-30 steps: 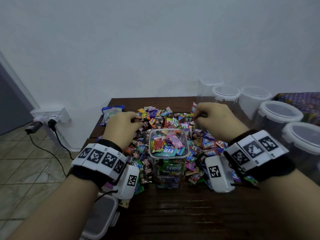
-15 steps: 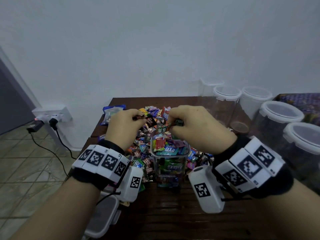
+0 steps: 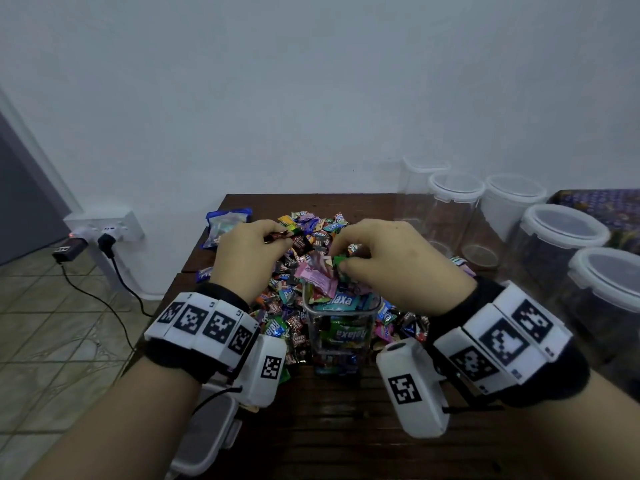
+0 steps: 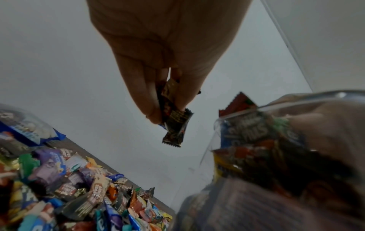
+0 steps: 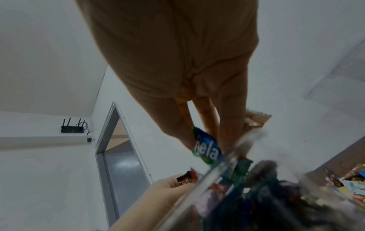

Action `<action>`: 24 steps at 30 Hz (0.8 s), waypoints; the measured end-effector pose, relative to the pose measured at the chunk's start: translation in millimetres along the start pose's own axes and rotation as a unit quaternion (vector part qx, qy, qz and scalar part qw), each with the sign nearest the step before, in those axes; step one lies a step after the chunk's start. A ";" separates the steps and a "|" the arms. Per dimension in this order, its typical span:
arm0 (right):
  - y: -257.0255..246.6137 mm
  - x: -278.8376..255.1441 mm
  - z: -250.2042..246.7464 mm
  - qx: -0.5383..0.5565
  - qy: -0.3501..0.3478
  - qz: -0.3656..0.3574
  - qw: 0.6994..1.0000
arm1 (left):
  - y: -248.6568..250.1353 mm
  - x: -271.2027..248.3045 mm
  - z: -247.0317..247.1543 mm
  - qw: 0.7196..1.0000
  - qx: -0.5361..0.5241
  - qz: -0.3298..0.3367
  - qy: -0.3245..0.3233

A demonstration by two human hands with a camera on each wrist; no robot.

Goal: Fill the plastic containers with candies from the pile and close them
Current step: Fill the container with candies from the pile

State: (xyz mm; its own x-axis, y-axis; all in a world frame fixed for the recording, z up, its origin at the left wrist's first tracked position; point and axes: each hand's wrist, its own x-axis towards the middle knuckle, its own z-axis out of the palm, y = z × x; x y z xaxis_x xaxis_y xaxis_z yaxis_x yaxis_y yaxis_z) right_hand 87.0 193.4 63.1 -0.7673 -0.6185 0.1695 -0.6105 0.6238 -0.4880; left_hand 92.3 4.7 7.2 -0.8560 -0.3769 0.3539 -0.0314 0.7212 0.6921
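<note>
A clear square container stands mid-table, heaped with wrapped candies to its rim. Behind and around it lies the colourful candy pile. My left hand hovers left of the container's mouth and pinches dark brown wrapped candies between thumb and fingers. My right hand is over the container's mouth, pinching a green and blue candy just above the heap.
Several empty round containers with white rims line the table's right side. A flat lid or tub sits at the table's near left edge. A blue candy bag lies at the back left. A wall socket with cables is at left.
My right hand moved from the pile's right side leftward to above the container with candy in its fingers. My left hand lifted from the pile with dark candies and drifted slightly toward the container.
</note>
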 end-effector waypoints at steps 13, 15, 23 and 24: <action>36.2 -28.2 15.9 0.194 0.020 0.094 0.976 | 9.4 -3.4 -10.2 0.991 -0.132 -0.014 0.013; 38.7 -33.1 23.8 0.216 -0.039 0.095 0.971 | 13.2 -3.8 -13.5 0.989 -0.148 -0.003 0.025; 44.4 -34.4 48.2 0.298 -0.068 0.109 0.946 | 22.7 -2.9 -15.5 0.985 -0.175 0.005 0.004; 45.0 -34.2 49.1 0.307 -0.064 0.110 0.943 | 23.9 -4.1 -15.3 0.984 -0.175 0.012 -0.001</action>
State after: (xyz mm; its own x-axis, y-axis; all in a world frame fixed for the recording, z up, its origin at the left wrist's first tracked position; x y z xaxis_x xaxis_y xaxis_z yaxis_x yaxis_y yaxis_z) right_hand 95.3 219.3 -6.7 -0.8083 -0.5832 -0.0803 -0.1800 0.3747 -0.9095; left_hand 102.9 14.7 31.9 -0.8554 -0.3613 0.3711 0.1679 0.4844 0.8586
